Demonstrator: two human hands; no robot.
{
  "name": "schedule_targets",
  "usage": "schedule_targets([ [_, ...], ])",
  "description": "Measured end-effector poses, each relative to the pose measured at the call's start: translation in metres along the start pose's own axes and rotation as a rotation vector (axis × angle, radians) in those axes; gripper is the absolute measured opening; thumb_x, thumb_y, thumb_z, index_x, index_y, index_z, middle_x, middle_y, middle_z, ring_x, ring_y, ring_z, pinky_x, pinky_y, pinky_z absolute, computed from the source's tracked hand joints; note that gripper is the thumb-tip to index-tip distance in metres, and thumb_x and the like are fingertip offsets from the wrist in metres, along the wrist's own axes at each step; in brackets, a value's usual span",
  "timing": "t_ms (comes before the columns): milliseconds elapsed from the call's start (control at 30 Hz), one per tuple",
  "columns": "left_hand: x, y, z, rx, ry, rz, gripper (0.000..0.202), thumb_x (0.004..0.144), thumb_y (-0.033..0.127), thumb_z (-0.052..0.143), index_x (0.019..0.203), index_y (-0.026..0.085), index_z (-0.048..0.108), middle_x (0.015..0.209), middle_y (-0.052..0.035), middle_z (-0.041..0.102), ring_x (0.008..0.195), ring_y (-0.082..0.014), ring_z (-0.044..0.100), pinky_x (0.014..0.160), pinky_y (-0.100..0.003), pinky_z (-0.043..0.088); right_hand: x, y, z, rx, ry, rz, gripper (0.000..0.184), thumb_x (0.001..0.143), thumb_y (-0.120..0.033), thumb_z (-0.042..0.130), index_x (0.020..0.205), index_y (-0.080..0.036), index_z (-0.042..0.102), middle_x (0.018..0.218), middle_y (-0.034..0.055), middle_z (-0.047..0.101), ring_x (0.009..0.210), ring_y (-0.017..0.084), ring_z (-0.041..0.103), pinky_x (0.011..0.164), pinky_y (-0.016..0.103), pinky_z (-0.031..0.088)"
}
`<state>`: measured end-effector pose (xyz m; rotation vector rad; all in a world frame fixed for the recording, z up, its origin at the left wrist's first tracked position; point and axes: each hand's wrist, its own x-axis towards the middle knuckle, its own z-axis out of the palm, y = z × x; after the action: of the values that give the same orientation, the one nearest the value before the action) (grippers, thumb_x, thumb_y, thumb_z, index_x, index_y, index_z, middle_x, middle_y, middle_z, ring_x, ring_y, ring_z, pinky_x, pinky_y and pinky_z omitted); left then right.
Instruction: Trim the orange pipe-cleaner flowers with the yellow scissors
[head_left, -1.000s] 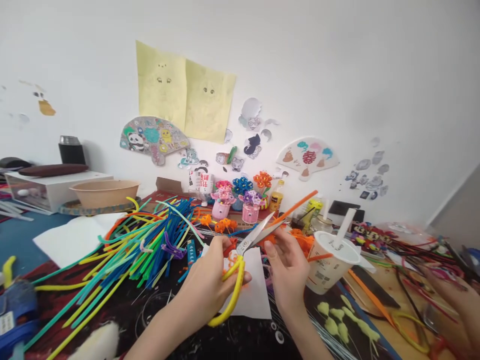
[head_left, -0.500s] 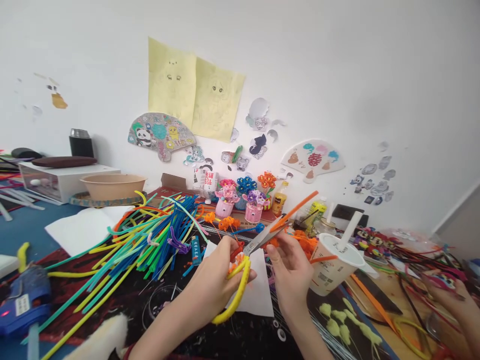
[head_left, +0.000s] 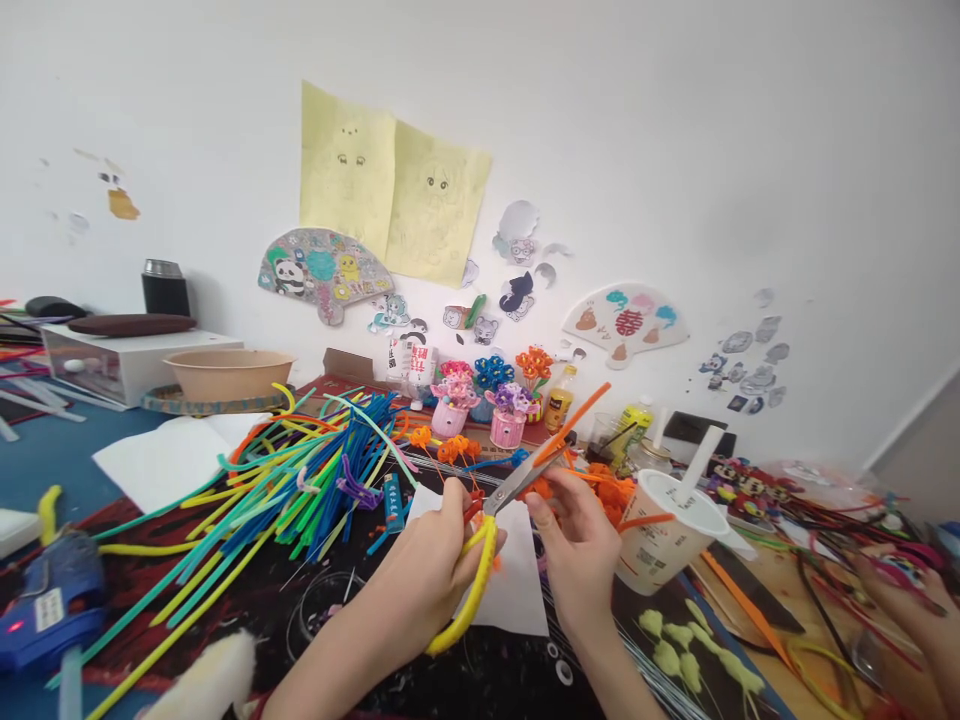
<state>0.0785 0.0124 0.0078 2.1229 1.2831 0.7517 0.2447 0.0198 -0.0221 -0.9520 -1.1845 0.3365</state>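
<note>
In the middle of the head view, my left hand (head_left: 442, 545) is closed around the handles of a pair of scissors (head_left: 511, 488). A yellow fuzzy loop (head_left: 474, 600) hangs at the handle end, beside my fingers. The metal blades point up and right, against an orange pipe cleaner (head_left: 574, 422). My right hand (head_left: 581, 545) pinches this pipe cleaner near the blades, its tip sticking up past them. Whether the blades are fully closed is hard to see. Under both hands lies a white sheet of paper (head_left: 517, 590) with small orange bits on it.
Left is a pile of coloured pipe cleaners (head_left: 330, 490), with a blue glue gun (head_left: 52, 600) at the edge. Pots of fuzzy flowers (head_left: 508, 415) stand behind. Right of my hands is a paper cup (head_left: 660, 530); another person's hand (head_left: 911, 600) is at far right.
The scissors and the orange pipe cleaner's upper end have shifted slightly left and down. My right hand has moved a little left. Orange bits near the scissors' handles have dropped lower, towards the paper.
</note>
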Motion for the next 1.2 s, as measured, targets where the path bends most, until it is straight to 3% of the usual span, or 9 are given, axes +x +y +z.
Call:
schedule_targets([
  [200, -0.007, 0.008, -0.005, 0.019, -0.029, -0.005, 0.019, 0.095, 0.044, 0.028, 0.09, 0.026, 0.031, 0.074, 0.001, 0.059, 0.062, -0.0196, 0.059, 0.055, -0.026, 0.031, -0.001, 0.003, 0.001, -0.054, -0.031, -0.047, 0.025, 0.076, -0.036, 0.074, 0.094, -0.02, 0.071, 0.1, 0.0091, 0.072, 0.092, 0.025, 0.065, 0.076, 0.035, 0.053],
  [367, -0.006, 0.005, -0.002, 0.037, -0.035, 0.006, 0.022, 0.096, 0.045, 0.024, 0.085, 0.026, 0.029, 0.071, 0.0014, 0.058, 0.056, -0.0174, 0.053, 0.052, -0.026, 0.031, -0.002, 0.007, 0.001, -0.055, -0.045, -0.065, 0.023, 0.077, -0.034, 0.073, 0.095, -0.02, 0.071, 0.102, 0.009, 0.071, 0.094, 0.025, 0.065, 0.076, 0.034, 0.053],
  [833, -0.008, 0.008, -0.007, 0.068, -0.056, -0.017, 0.021, 0.097, 0.042, 0.022, 0.087, 0.025, 0.029, 0.07, 0.0016, 0.056, 0.056, -0.0171, 0.053, 0.053, -0.027, 0.031, -0.001, 0.001, 0.0, -0.096, -0.143, -0.117, 0.022, 0.081, -0.031, 0.07, 0.1, -0.02, 0.068, 0.102, 0.0087, 0.071, 0.095, 0.024, 0.065, 0.076, 0.033, 0.054],
  [1200, -0.005, 0.006, -0.004, 0.098, -0.129, -0.028, 0.022, 0.095, 0.044, 0.023, 0.089, 0.024, 0.029, 0.081, -0.0066, 0.061, 0.068, -0.0214, 0.057, 0.059, -0.03, 0.037, 0.008, -0.005, 0.0, 0.058, -0.017, 0.125, 0.025, 0.081, -0.04, 0.066, 0.089, -0.016, 0.071, 0.093, 0.0092, 0.075, 0.088, 0.025, 0.067, 0.081, 0.037, 0.053],
])
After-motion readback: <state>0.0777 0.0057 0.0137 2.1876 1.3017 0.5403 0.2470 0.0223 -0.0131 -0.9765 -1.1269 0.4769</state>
